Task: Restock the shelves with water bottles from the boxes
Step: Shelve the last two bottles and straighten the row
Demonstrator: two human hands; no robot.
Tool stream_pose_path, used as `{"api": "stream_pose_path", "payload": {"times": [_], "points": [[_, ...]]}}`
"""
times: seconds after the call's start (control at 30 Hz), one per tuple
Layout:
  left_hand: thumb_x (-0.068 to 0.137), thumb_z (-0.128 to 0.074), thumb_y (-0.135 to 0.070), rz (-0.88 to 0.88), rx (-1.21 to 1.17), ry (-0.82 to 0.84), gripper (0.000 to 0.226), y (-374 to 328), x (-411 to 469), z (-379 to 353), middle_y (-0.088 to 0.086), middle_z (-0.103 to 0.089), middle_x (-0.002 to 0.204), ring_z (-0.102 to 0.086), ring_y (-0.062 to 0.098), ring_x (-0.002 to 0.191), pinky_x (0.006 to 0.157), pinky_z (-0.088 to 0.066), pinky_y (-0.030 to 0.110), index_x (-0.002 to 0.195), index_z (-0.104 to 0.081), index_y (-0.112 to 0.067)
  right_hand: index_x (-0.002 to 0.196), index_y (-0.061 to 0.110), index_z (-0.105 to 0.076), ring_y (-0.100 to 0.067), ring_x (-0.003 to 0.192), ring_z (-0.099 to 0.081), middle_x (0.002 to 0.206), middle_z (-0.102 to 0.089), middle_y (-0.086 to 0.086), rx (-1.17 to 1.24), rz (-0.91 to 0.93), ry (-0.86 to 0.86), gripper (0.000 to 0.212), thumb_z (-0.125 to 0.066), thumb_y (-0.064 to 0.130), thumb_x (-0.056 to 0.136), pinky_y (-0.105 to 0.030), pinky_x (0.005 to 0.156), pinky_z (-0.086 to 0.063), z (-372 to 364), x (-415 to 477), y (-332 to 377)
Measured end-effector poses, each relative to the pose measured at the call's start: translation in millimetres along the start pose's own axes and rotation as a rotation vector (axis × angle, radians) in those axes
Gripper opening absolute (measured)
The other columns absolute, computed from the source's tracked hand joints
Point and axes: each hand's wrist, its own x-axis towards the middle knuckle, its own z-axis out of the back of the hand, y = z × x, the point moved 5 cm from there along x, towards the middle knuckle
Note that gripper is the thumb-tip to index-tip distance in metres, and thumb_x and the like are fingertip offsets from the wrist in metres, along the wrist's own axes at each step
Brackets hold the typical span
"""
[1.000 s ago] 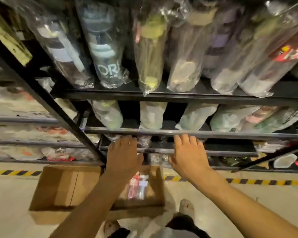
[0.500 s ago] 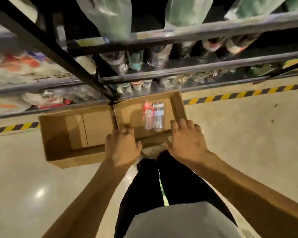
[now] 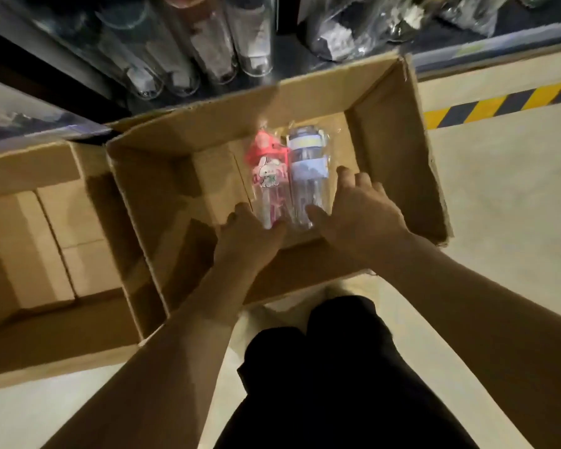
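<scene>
Left grip (image 3: 250, 234) unclear at red bottle (image 3: 268, 176), right grip (image 3: 360, 209) seemingly spread round purple bottle (image 3: 306, 170)

A pale, glossy concrete floor (image 3: 499, 222) carries a yellow-and-black striped hazard tape (image 3: 499, 103) at upper right. Black trousers (image 3: 337, 384) fill the lower middle. The blurred pale shape (image 3: 340, 286) just above them may be a shoe.

Matt brown cardboard box (image 3: 399, 131), glossy clear-plastic bottles (image 3: 305, 176), smooth polished floor (image 3: 506, 196).

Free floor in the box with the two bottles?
Widest bare floor: left of the pink bottle, up to the left wall of the box. Narrow strip between purple-banded bottle and right wall. Crowded at the bottles' near ends, by left hand and right hand.
</scene>
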Motion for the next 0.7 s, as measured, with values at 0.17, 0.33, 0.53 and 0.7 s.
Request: {"api": "stream_pose_path", "payload": {"times": [0.17, 0.33, 0.53, 0.7], "points": [[0.089, -0.066, -0.065, 0.084, -0.483, -0.065, 0.101, 13, 95, -44, 0.010, -0.041, 0.159, -0.053, 0.034, 0.135, 0.108, -0.049, 0.047, 0.161, -0.014, -0.018, 0.156, 0.011, -0.020, -0.036, 0.136, -0.042, 0.148, -0.038, -0.016, 0.417, -0.191, 0.046, 0.096, -0.056, 0.070, 0.090, -0.052, 0.110, -0.041, -78, 101, -26], [0.080, -0.081, -0.055, -0.016, -0.714, -0.086, 0.079, 14, 145, -67, -0.011, -0.063, 0.118, -0.066, 0.015, 0.109, 0.090, -0.056, 0.033, 0.139, -0.041, -0.021, 0.147, 0.016, -0.039, -0.027, 0.121, -0.054, 0.135, -0.052, -0.008, 0.703, -0.251, 0.009, 0.080, -0.055, 0.070, 0.091, -0.043, 0.101, -0.048, -129, 157, -35], [0.072, -0.090, -0.049, -0.023, -0.776, -0.103, 0.074, 22, 160, -69, -0.010, -0.073, 0.111, -0.073, 0.010, 0.098, 0.083, -0.061, 0.032, 0.132, -0.057, -0.022, 0.137, 0.015, -0.051, -0.027, 0.116, -0.058, 0.128, -0.059, -0.009, 0.700, -0.223, -0.036, 0.072, -0.064, 0.066, 0.088, -0.043, 0.096, -0.052, -145, 170, -40], [0.076, -0.088, -0.043, 0.025, -0.805, -0.070, 0.061, 29, 142, -51, -0.003, -0.076, 0.110, -0.075, 0.019, 0.098, 0.090, -0.061, 0.047, 0.126, -0.062, -0.022, 0.131, 0.015, -0.044, -0.028, 0.110, -0.060, 0.122, -0.059, -0.007, 0.762, -0.279, -0.065, 0.080, -0.077, 0.064, 0.077, -0.047, 0.094, -0.055, -134, 150, -46]]}}
